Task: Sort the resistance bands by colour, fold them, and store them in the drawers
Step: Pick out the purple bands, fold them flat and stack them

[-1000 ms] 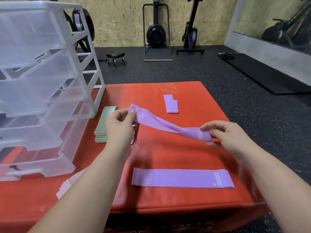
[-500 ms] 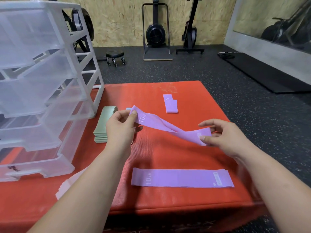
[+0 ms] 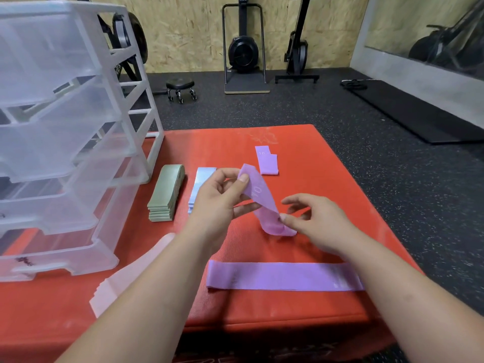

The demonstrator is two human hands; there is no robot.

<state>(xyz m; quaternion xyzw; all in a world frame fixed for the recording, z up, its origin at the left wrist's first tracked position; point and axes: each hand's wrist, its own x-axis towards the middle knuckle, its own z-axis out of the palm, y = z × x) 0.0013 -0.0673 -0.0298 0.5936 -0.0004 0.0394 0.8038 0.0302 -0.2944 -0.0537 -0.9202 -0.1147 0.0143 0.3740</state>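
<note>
Purple band (image 3: pixel 258 203) is held over the middle of the red mat (image 3: pixel 222 142), mid-fold. Its upper end is pinched between thumb and forefinger of the left hand (image 3: pixel 217 203). Its lower end is pinched by thumb and fingertips of the right hand (image 3: pixel 314 224), with the other fingers spread loose. Both hands are thus clamped on the same band, near each other. The band hangs twisted between them, with a curl at the bottom. Whether that curl touches the mat cannot be told.

Step judged: folding this band. The twist should be taken out first so both layers lie flat. The ends should then be brought together with edges lined up, and the crease pressed down on the mat. The result is best matched to the folded purple band (image 3: pixel 267 161) lying further back and set with it.

Look of the held band: lilac, matte, thin, limp, a flat loop, with "10" printed in white near the upper end. It is probably stretchy, so little tension is advised.

Another purple band (image 3: pixel 282 279) lies flat and unfolded near the front edge. A green stack (image 3: pixel 166 192) and a blue stack (image 3: pixel 200 184) lie side by side beside the drawer unit (image 3: pixel 65 142). Pink bands (image 3: pixel 131 279) lie in front of it. Drawer contents cannot be told.
</note>
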